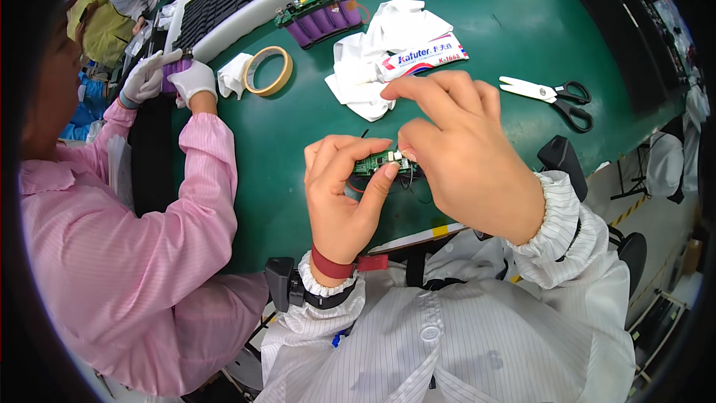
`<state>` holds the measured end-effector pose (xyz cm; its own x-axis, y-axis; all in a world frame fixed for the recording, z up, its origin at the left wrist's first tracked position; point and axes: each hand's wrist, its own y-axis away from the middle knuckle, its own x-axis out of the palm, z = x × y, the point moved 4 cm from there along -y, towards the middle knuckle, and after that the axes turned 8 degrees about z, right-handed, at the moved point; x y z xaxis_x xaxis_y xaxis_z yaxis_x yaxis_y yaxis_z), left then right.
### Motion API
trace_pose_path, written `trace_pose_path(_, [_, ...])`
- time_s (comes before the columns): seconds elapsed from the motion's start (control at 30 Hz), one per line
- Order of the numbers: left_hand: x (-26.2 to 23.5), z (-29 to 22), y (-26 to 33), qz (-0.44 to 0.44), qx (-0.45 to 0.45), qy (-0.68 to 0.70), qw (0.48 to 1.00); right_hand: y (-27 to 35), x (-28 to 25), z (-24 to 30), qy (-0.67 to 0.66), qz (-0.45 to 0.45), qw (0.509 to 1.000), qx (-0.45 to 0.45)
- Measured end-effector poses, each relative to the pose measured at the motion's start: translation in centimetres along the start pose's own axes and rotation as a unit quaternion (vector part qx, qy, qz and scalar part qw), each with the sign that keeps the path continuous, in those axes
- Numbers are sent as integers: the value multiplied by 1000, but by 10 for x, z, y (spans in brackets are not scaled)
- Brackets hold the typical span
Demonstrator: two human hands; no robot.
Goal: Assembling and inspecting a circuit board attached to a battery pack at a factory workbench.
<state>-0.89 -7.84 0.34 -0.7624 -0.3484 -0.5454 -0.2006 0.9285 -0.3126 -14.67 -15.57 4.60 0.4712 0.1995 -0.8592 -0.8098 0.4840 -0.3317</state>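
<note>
On my feed: left hand (339, 190) pinching green circuit board (364, 166); right hand (466, 153) at its edge, grip unclear. Green desk (507, 37); co-worker (134, 246) left.

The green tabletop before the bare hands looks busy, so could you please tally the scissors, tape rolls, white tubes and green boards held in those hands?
Scissors: 1
Tape roll: 1
White tube: 1
Held green board: 1
Total: 4
</note>
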Motion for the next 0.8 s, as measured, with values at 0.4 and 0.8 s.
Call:
trace_pose_path(0.4, [0,2,-1,8,7,20,1000,-10,-2,7,55,52,997,-12])
trace_pose_path(0.8, [1,5,-4,-1,26,-28,999,-21,0,3,84,76,993,-29])
